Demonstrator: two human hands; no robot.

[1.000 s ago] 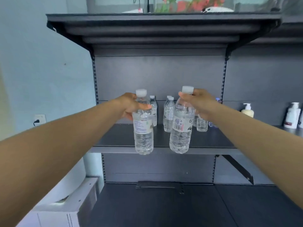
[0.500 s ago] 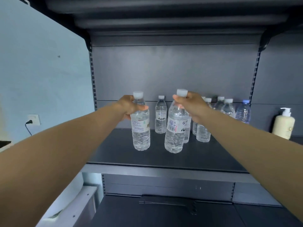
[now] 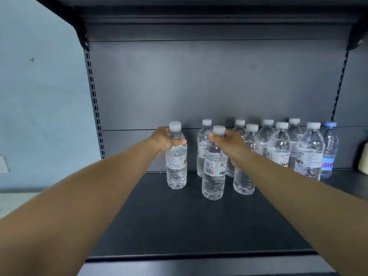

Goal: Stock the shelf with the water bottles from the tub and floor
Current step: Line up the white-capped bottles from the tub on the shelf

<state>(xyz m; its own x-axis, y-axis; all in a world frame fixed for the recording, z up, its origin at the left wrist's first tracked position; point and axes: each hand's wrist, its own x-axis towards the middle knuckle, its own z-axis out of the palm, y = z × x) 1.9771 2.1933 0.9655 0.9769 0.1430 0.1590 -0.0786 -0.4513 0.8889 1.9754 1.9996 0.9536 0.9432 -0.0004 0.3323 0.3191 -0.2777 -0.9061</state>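
My left hand (image 3: pixel 164 140) grips the shoulder of a clear water bottle (image 3: pixel 176 166) with a white cap, upright with its base on or just above the dark shelf (image 3: pixel 179 226). To its right, my right hand (image 3: pixel 229 141) holds a second clear bottle (image 3: pixel 213 176) by the neck; it stands upright, a little nearer the front. Behind and to the right, several more clear bottles (image 3: pixel 279 148) stand in rows against the back panel, with one blue-capped bottle (image 3: pixel 329 150) at the right end.
The shelf above overhangs the top of the view. A pale blue wall (image 3: pixel 39 96) lies left of the slotted upright (image 3: pixel 93 100). A cream container (image 3: pixel 364 160) shows at the right edge. The bare dark shelf surface runs forward to its front lip.
Both hands have carried their bottles deeper into the shelf and lower toward its surface. The view has moved closer, showing more bottles along the back right.
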